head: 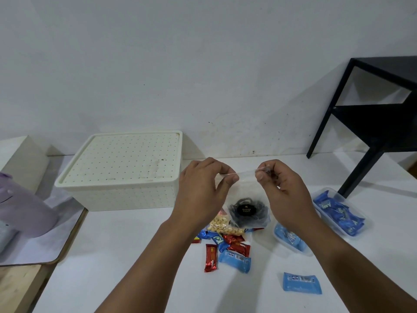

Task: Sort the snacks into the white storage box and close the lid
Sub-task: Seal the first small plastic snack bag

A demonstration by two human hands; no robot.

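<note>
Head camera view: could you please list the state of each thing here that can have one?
white storage box: lid on, closed
clear zip bag: held up by its top edge, dark snack inside
left hand: pinches the bag's top
right hand: pinches the bag's top
far clear tub: open, holds blue packets
near clear tub: open, holds blue packets
loose blue packet: lying flat on table
</note>
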